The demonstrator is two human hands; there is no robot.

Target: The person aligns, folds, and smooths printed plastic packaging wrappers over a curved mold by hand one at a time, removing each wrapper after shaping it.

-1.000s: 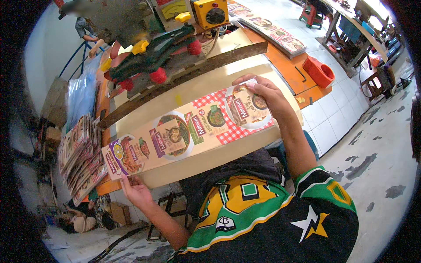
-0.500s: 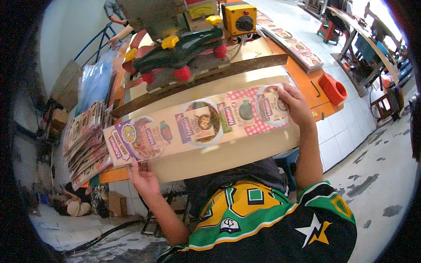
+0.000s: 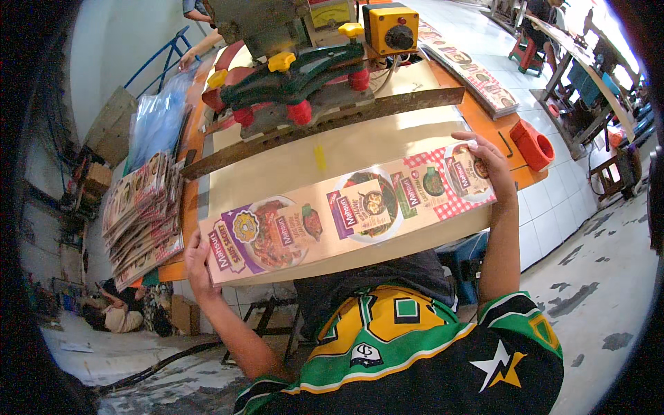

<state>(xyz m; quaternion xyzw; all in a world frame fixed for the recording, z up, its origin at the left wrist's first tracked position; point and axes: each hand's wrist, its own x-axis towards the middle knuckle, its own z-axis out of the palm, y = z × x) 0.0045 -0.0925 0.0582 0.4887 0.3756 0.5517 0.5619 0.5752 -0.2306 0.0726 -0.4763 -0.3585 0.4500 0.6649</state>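
bar (image 3: 408,105), clamp machine (image 3: 301,76) beyond printed strip (image 3: 353,212); left hand (image 3: 200,268), right hand (image 3: 492,162) pinching ends; packet pile (image 3: 142,214) left.

Glossy, smooth printed strip (image 3: 324,223)

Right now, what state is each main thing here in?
Printed strip: extended full length.
Left grip: touching its left end.
Right grip: holding its right end.
Left printed pile: uneven.
Clear plastic: loosely piled.
Hex key: lying flat.
Red holder: opening visible.
Box dial: setting unclear.
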